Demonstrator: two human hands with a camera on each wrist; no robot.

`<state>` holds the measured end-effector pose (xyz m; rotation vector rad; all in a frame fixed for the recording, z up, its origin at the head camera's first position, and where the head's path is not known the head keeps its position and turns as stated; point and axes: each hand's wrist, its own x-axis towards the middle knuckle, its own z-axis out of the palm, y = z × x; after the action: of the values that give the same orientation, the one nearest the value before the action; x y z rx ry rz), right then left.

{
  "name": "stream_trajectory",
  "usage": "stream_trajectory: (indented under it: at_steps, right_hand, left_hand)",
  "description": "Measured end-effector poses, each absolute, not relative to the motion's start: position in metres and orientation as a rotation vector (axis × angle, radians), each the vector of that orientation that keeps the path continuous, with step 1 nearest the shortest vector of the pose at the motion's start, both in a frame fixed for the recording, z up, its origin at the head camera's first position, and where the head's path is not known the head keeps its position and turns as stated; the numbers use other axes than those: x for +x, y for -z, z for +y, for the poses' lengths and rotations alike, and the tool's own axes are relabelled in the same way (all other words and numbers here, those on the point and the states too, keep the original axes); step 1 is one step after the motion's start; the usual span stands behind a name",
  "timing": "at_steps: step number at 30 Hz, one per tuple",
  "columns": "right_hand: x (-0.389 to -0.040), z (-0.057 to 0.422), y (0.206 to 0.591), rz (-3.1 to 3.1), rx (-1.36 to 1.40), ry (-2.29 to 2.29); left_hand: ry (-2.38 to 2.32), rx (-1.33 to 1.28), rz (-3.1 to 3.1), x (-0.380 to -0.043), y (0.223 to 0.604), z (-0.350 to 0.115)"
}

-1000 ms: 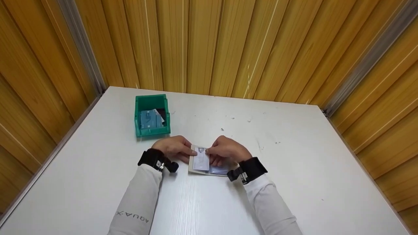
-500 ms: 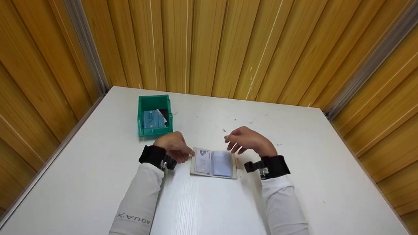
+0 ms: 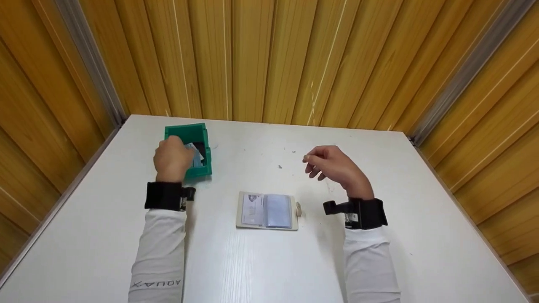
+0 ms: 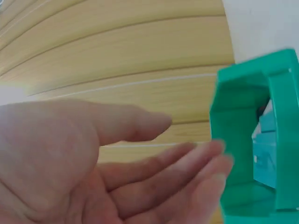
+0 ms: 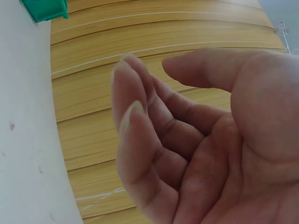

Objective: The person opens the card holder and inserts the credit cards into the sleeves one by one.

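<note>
My left hand (image 3: 172, 158) is over the left side of the green bin (image 3: 204, 170). In the left wrist view its thumb and fingers are apart with nothing between them. Inside the bin lie blue cards (image 4: 265, 158) and a dark item (image 3: 199, 147), partly hidden by the hand in the head view. On the table a cream card holder (image 3: 294, 221) lies spread flat, with a white card (image 3: 252, 212) in its left side and clear sleeves (image 3: 278, 210) on its right. My right hand (image 3: 334, 164) hovers beyond the holder to the right, fingers loosely bent and holding nothing.
The white table (image 3: 261, 261) has small dark marks on its surface. Wood-patterned panels (image 3: 252, 59) stand behind it and at both sides, with metal posts at the corners. A snap strap (image 3: 299, 209) sticks out from the holder's right edge.
Both hands have let go of the card holder and its white card, now lying flat. My left hand has moved left and away to the bin; my right hand has drawn back to the right.
</note>
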<state>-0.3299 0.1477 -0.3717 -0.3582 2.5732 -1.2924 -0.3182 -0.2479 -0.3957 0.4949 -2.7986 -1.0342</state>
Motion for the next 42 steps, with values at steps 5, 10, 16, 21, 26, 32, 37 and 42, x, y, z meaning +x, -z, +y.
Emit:
stream_trajectory:
  at_steps: [5,10,16,21,26,32,37,42]
  right_hand:
    - [-0.322,0.135,0.369,2.628,-0.385,1.257]
    - [-0.317,0.126,0.372,2.667,-0.433,1.144]
    - [-0.315,0.116,0.376,2.645,-0.548,0.977]
    - [-0.314,0.111,0.378,2.606,-0.588,0.934]
    - [-0.313,0.114,0.38,2.598,-0.581,0.916]
    - [-0.313,0.118,0.378,2.614,-0.548,0.917]
    - [-0.313,0.115,0.376,2.617,-0.553,0.901]
    - [-0.314,0.113,0.374,2.612,-0.573,0.896]
  left_hand:
    - [0.947,0.534,-2.72,-0.328,0.413,-0.256]
    - [0.84,0.55,-2.764,-0.332,0.43,-0.261]
    - [0.698,0.607,-2.821,-0.334,0.442,-0.263]
    - [0.619,0.62,-2.85,-0.338,0.453,-0.259]
    - [0.605,0.633,-2.843,-0.34,0.457,-0.255]
    - [0.611,0.627,-2.866,-0.341,0.456,-0.257]
    - [0.607,0.591,-2.883,-0.34,0.456,-0.261]
    - [0.626,0.594,-2.855,-0.338,0.453,-0.265]
